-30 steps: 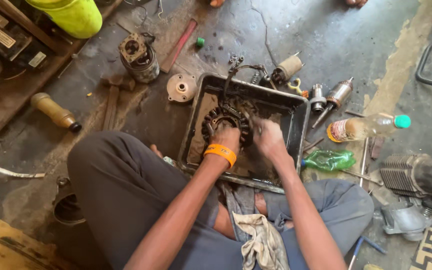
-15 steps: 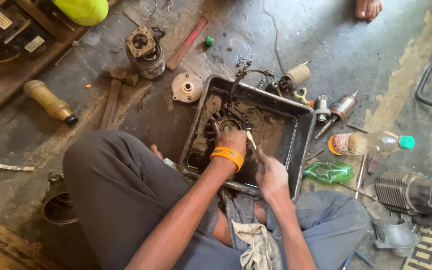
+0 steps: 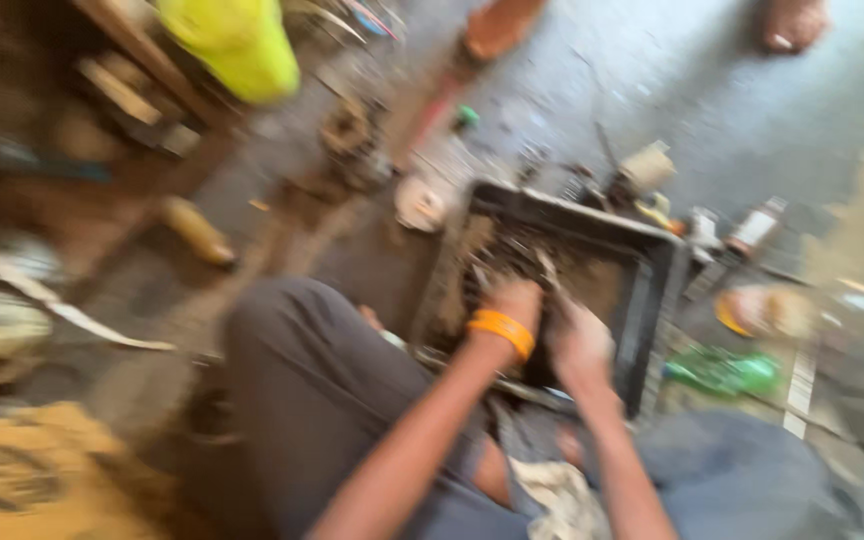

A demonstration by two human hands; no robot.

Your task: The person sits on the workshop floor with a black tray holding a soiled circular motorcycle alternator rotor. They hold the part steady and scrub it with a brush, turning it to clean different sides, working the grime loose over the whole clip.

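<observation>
The view has swung, blurring both hands (image 3: pixel 547 325) inside the grimy rectangular metal tray (image 3: pixel 652 270).

This is a rough repair workshop, with the work done on the ground. The stained grey concrete floor (image 3: pixel 732 110) is strewn with greasy metal parts around a black metal tray (image 3: pixel 652 290) holding dirty parts. Left of the tray lies a round metal cover (image 3: pixel 420 205); right of it lie a green plastic bottle (image 3: pixel 722 370) and other small parts, blurred. Beyond the tray, up left, sits a yellow-green container (image 3: pixel 237 45) among wooden planks (image 3: pixel 127 60).
</observation>
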